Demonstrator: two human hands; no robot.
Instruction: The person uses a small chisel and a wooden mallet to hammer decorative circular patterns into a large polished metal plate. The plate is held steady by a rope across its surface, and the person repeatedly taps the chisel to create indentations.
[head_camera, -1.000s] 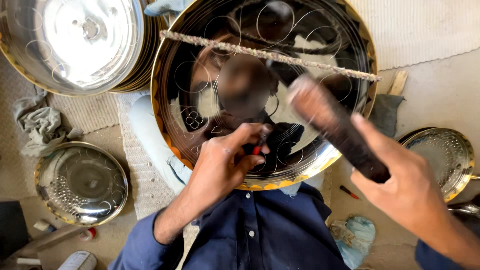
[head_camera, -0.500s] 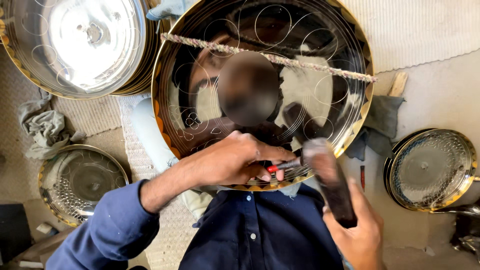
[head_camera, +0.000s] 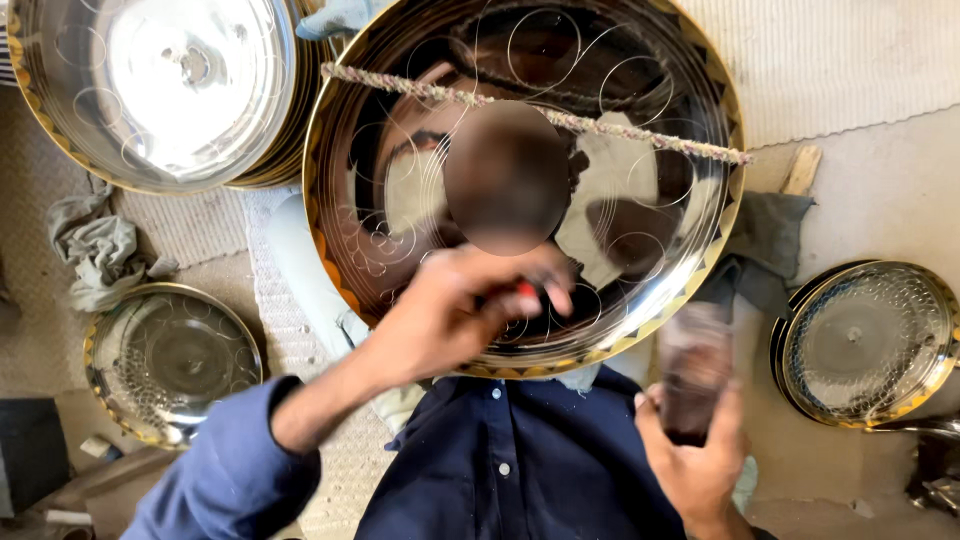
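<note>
Single head view, straight down, close.
Worn on head, looking over chest onto large engraved metal tray (head_camera: 640, 250) right below; floor and smaller trays at frame edges.

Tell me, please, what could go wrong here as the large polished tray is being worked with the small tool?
The left hand presses a small red-handled tool onto the large tray; a slip might scar the polish. The right hand holds a dark mallet near those fingers. The tray, propped on the lap, might shift.
</note>
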